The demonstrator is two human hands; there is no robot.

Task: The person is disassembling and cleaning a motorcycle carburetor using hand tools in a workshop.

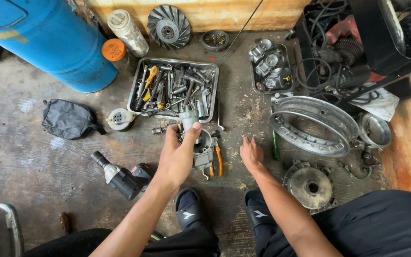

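On the concrete floor (34, 162): a person sits or squats, both bare arms stretched forward over scattered engine parts and tools.
Left hand (179, 152): closed around a grey metal carburetor (200, 147), thumb pressed up against its upper body, fingers wrapped over the left side.
Carburetor position: held just above the floor, directly below the tool tray and touching or nearly touching its near edge; which of the two is hard to tell from this angle.
Right hand (251, 152): palm down, fingers spread a little, fingertips on the floor; it seems to be picking at something small there, but the item is too tiny to make out.
Pliers (219, 159): orange-handled, lying on the floor just right of the carburetor, between the two hands.
Tool tray (136, 88): shallow metal tray packed with wrenches, sockets and a yellow-handled screwdriver.
Second tray (288, 66): smaller, to the right, holding more carburetor bodies.
Impact wrench (120, 176): black and grey, lying on the floor left of the left forearm.
Wheel rim (310, 126): silver ring lying flat, right of the right hand.
Blue drum (58, 43): standing at upper left.
Black pouch (67, 119): on the floor, well left of the tray.
Sandals (189, 209): dark, on both feet, near the bottom edge between the forearms.
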